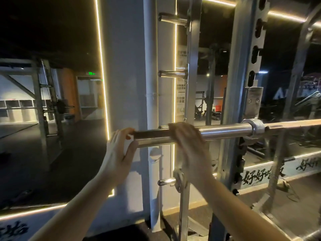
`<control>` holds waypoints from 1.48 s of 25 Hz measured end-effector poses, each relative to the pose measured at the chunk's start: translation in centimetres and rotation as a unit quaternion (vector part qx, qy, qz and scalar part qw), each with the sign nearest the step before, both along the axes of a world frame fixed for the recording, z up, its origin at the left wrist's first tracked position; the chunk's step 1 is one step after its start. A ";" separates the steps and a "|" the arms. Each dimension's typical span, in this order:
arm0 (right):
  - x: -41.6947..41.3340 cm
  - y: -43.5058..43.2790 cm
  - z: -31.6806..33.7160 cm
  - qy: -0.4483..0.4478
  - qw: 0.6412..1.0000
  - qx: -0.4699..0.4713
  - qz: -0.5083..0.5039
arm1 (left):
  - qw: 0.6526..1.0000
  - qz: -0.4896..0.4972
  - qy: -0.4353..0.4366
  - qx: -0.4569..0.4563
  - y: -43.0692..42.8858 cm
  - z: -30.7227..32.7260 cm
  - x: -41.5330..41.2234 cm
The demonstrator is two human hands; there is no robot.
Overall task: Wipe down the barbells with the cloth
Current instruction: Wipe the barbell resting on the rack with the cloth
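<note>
barbell [225,130]: I see it level across the rack [239,66], collar [256,128] just beside the hook [253,101] on the near upright. The free end sticks out past the rack's left edge.
left hand [119,150]: clamped round the very tip of that free end, fingers over the top, thumb underneath.
right hand [191,145]: wrapped over the thick end section near its middle, pressing the cloth [173,126] onto the metal. It's blurred, so I can't read the fingers finely.
cloth: brownish. Only an edge shows above the knuckles, the rest is hidden under the hand.
step: my read is the end section is being wiped. The thin shaft right of the collar looks not yet reached.
risk 1: the end section probably spins freely, so the cloth may turn it instead of rubbing it. The left grip stops that; if it loosens, the wipe does little.
risk 2: a hard sideways push could roll or slide the bar off the hook. I can't see how deep it sits.
risk 3: the cloth edge could snag at the collar step, and knuckles could hit the upright there.
writing: green exit sign [91,73] far left, too small to read. Poster [180,94] on the pillar has Chinese text, blurred. Big brushed characters [260,174] run along the mirror's bottom edge; I make out 好好, unsure of the rest. No brand visible on bar or rack.
</note>
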State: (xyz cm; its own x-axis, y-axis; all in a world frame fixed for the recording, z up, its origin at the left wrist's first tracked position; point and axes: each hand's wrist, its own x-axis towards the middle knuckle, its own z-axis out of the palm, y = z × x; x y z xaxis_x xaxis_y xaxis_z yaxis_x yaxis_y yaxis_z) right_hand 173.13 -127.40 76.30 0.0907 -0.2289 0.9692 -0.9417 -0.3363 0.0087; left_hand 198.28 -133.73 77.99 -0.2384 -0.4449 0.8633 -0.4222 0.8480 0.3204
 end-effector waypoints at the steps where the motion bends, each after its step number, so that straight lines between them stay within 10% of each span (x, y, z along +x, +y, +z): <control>1: -2.6 0.2 0.1 -0.060 0.998 0.004 -0.034 | 1.000 0.011 -0.016 0.005 -0.2 0.1 0.1; 5: -5.1 -0.3 0.3 -0.273 0.956 -0.021 -0.101 | 0.995 0.040 -0.092 0.007 -0.6 0.7 0.0; 15: 2.2 1.3 1.6 -0.211 0.976 -0.030 0.052 | 0.997 -0.064 -0.050 0.011 -1.1 0.9 -0.3; 20: 1.6 1.7 2.8 -0.218 0.975 -0.020 0.046 | 0.970 -0.143 0.063 0.184 0.8 2.3 -1.5; 26: 9.7 -0.2 0.3 -0.044 0.998 0.017 0.049 | 0.962 -0.127 0.063 0.235 0.1 2.7 -0.8; 30: 3.7 0.9 0.9 0.069 0.997 0.044 0.005 | 0.997 0.058 0.002 0.047 0.7 2.3 -0.9; 33: -4.0 1.6 1.0 -0.078 0.993 0.050 -0.078 | 0.980 0.128 -0.073 -0.136 2.2 2.9 -2.2; 37: -4.4 0.8 1.5 -0.280 0.949 0.033 -0.140 | 0.963 0.171 -0.137 -0.155 2.9 3.5 -4.5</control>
State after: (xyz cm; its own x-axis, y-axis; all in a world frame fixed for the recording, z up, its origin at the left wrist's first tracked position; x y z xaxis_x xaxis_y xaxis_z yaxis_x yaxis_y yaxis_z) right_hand 168.69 -126.57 77.77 -0.5073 -0.2309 0.8303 -0.8452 -0.0550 -0.5317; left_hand 193.82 -130.85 81.47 -0.3610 -0.2683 0.8932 -0.7261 0.6818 -0.0887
